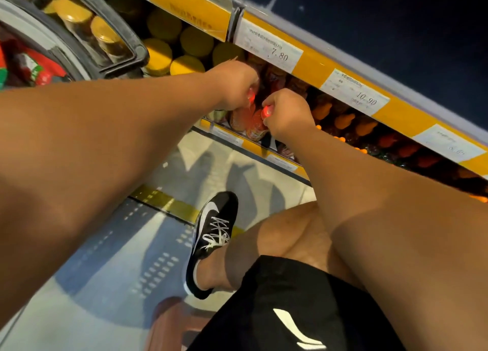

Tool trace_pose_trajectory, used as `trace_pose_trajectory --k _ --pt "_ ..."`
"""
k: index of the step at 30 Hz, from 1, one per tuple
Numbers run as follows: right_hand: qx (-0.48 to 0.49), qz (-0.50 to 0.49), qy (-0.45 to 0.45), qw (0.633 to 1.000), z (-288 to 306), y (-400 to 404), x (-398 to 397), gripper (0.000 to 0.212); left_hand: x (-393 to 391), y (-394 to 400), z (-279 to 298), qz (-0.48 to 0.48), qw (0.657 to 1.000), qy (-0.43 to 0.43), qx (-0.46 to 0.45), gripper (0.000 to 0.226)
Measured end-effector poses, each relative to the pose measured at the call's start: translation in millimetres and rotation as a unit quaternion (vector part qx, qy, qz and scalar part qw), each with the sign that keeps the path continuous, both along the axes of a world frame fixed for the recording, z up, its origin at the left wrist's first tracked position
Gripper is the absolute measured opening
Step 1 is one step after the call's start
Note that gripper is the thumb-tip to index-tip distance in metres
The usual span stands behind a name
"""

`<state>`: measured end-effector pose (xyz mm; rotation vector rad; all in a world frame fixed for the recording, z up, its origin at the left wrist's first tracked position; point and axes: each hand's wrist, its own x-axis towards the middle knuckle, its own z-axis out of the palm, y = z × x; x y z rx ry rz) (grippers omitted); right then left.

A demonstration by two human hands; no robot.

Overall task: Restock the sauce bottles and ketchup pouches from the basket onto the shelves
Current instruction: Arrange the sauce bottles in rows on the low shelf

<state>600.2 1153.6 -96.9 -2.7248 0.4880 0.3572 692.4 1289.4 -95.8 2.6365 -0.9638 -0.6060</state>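
Observation:
Both arms reach into a low shelf (253, 146) with a yellow edge strip. My left hand (233, 85) grips the red cap of an orange-red sauce bottle (239, 118) standing at the shelf front. Beside it my right hand (286, 113) grips the cap of a second sauce bottle (256, 129) of the same kind. The two bottles stand side by side and touch. The grey basket (79, 34) hangs at the upper left, with red ketchup pouches (31, 65) and yellow-lidded jars (105, 35) inside.
Yellow-lidded jars (163, 55) fill the shelf left of my hands. Orange and red bottles (364, 126) line it to the right. The shelf above carries price tags (274, 48) on a yellow strip. My black shoe (211, 234) stands on the floor, beside a brown stool (171, 321).

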Motion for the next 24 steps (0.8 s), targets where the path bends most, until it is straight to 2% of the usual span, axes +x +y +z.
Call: trace_pose_trajectory --k 10,24 --pt "0.052 -0.034 0.013 0.998 2.4 -5.1 5.5 0.031 7.9 -4.6 8.8 -0.022 0.999 0.032 0.038 0.041" --pt "0.076 -0.061 0.034 0.995 8.6 -3.1 1.1 0.017 -1.8 0.2 10.5 -0.009 1.000 0.027 0.010 0.042"
